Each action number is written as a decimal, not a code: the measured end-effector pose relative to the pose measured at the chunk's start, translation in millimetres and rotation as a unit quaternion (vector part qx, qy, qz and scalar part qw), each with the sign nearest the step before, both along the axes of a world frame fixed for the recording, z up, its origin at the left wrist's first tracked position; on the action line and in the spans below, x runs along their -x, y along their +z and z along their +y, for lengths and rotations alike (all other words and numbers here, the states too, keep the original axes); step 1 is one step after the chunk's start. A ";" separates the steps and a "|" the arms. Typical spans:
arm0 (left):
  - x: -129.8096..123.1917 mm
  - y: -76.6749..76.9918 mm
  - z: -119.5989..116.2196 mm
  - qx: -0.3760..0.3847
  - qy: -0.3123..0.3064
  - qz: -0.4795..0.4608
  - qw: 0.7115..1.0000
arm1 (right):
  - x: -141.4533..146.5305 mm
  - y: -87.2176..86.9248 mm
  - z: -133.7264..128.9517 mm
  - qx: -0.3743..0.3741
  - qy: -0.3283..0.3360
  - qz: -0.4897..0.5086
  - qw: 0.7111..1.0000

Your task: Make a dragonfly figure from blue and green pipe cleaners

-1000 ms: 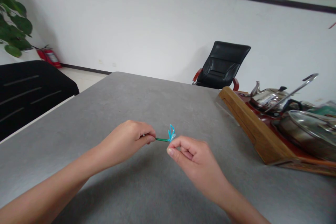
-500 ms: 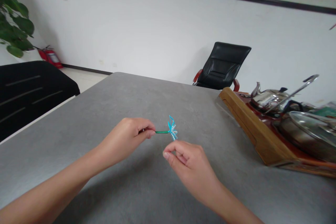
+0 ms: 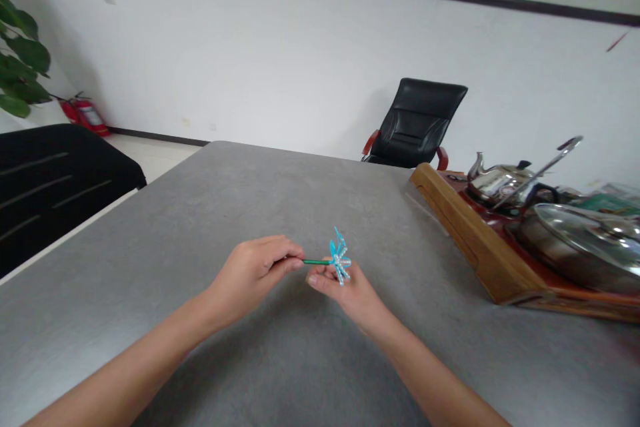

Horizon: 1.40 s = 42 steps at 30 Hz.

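Left hand point(image 3: 263, 269) pinched flower point(image 3: 340, 261) short of desk's far edge point(image 3: 300, 159); whether right hand point(image 3: 353, 292) gripped, I couldn't tell

We have a blue flower point(image 3: 341, 261), kinda silvery on its splayed petals, thin green stem point(image 3: 315, 261) roughly level above the worktop point(image 3: 280, 193).
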<state>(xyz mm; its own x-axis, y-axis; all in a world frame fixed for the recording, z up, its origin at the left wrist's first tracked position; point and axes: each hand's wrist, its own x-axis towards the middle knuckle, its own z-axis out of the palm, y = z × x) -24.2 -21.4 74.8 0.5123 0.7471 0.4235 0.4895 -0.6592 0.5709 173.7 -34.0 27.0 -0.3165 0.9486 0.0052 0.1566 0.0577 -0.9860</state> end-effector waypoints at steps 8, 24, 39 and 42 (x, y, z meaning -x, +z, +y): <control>3.3 -65.3 -12.0 -0.098 -0.003 -0.054 0.994 | -5.8 -28.8 8.8 -0.006 0.021 -0.001 1.000; -1.0 -68.1 -18.7 -0.096 -0.038 -0.057 0.993 | -7.3 -19.6 12.7 0.032 -0.001 0.031 0.999; 1.3 -62.3 -10.6 -0.248 -0.028 0.067 0.966 | -26.6 -1.7 16.8 0.063 -0.003 0.042 0.997; 1.9 -62.8 -10.4 -0.257 -0.026 0.080 0.963 | -26.0 8.6 12.2 -0.003 -0.003 -0.014 1.000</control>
<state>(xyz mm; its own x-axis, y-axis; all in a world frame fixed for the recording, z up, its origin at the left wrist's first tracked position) -26.1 -31.8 12.1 0.6328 0.4314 0.6430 0.5024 -0.8606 0.0830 199.7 -21.7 35.6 -0.3107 0.9505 0.0023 0.1838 0.0624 -0.9810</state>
